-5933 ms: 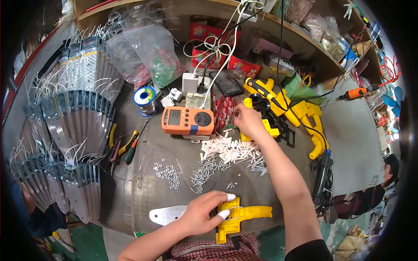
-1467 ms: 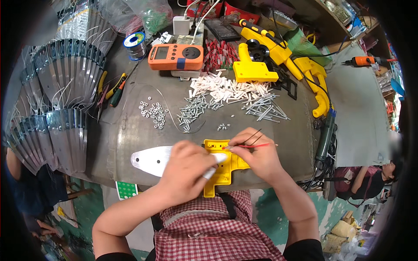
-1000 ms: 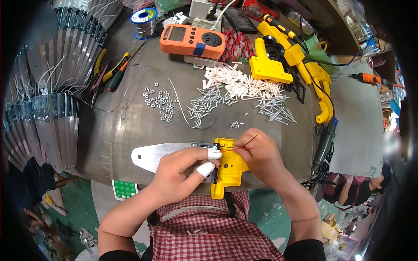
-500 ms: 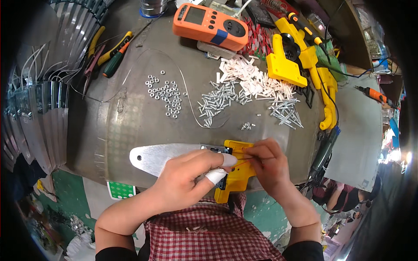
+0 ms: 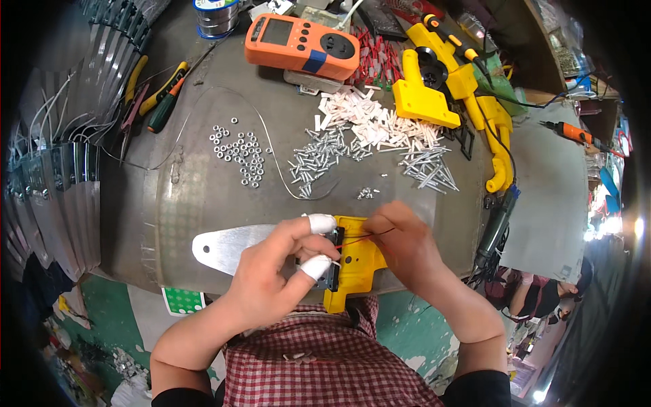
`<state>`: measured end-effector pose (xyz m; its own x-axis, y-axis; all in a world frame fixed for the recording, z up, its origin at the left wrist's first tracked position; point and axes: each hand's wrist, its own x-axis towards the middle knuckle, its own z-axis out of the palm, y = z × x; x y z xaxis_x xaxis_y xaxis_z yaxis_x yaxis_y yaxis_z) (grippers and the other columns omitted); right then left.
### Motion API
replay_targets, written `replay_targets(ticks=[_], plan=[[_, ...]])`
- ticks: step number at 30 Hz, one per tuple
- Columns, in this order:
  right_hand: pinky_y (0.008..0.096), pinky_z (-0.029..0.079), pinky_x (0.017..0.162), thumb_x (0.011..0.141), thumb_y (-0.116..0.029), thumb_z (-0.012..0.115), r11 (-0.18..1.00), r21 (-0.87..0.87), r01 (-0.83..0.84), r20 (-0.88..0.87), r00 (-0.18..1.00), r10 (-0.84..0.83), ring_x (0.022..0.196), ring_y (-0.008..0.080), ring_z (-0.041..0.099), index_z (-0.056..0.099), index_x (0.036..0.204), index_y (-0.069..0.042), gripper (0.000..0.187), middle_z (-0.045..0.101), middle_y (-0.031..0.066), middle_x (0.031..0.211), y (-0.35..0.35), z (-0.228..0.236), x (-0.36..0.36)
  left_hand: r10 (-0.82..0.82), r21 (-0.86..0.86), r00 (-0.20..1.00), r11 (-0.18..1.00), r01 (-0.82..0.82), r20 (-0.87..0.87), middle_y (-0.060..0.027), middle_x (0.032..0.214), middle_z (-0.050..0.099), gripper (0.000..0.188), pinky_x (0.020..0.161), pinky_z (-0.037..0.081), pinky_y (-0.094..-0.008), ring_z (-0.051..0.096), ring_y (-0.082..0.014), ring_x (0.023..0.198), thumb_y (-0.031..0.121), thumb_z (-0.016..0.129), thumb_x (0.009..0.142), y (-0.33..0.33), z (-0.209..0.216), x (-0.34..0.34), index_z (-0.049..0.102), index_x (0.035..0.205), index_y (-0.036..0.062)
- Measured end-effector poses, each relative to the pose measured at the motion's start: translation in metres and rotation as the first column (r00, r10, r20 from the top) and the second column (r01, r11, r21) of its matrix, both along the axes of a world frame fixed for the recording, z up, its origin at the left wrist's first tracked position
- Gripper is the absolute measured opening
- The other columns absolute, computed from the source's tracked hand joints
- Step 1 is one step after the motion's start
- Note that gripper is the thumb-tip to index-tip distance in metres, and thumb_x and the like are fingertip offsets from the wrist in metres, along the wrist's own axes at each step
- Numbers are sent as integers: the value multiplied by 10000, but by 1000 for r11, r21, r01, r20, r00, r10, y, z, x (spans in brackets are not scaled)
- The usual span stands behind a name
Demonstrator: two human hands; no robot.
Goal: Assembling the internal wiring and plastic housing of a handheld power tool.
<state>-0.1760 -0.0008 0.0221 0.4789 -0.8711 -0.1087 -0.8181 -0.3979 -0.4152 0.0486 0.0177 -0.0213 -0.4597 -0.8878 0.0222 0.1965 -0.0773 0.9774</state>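
Observation:
White coverings wrap the thumb and index fingertip of my left hand [image 5: 274, 258]. Its fingers are curled over a black part [image 5: 333, 277] at the end of a silver metal plate [image 5: 227, 248] with a rounded tip and a hole. Against that black part lies a yellow plastic housing [image 5: 356, 268], close to the table's front edge. My right hand [image 5: 403, 237] is closed over the housing's far right side, its fingertips pinching a thin wire [image 5: 369, 236], dark and reddish. The wire runs leftward to the black part. My right fingertips are partly hidden.
Beyond my hands lie loose nuts [image 5: 241, 156], screws [image 5: 319, 156], longer screws [image 5: 430, 168] and white sleeves [image 5: 373, 115]. Farther back are an orange meter [image 5: 302, 46] and yellow housings [image 5: 424, 102]. Pliers [image 5: 166, 88] lie left; metal strips [image 5: 51, 203] are stacked beyond.
My left index finger has lifted away from the wire, opening a gap from the thumb. My right hand has turned, its back now upward, still pinching the wire. The whole view has shifted slightly.

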Motion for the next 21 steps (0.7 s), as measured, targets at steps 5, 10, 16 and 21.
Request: replay_targets(ticks=[5,10,16,21], plan=[[288,461,692,784,-48,645,964,123,236,371,890,-266,791,222,549,670,931,-45,150,570,68,853,3,3,-37,63,22,998,998,-63,-23,-117,973,633,406,779,494,-277,616,-149,845,-4,530,888,0,0,-1,396,1271,3],[253,452,690,811,-63,646,929,125,349,326,870,-371,756,138,578,709,929,-45,135,629,45,803,-18,23,-30,40,14,999,999,-39,-22,-121,995,610,402,810,476,-285,585,-145,880,9,515,905,-2,0,-1,369,1279,-1],[285,478,693,816,-59,649,932,321,171,399,868,-296,743,177,597,623,904,-2,108,635,67,795,-20,17,0,95,15,994,995,-95,-58,-90,975,632,423,800,486,-258,612,-122,879,-10,538,880,0,-2,-3,401,1280,1],[359,463,686,743,-62,680,995,-96,-39,190,980,56,746,279,562,591,822,-38,121,560,78,755,-14,-3,6,48,-46,999,998,-48,-11,-106,1007,605,425,818,468,-270,584,-129,915,-25,528,890,-2,-3,1,371,1283,11]])
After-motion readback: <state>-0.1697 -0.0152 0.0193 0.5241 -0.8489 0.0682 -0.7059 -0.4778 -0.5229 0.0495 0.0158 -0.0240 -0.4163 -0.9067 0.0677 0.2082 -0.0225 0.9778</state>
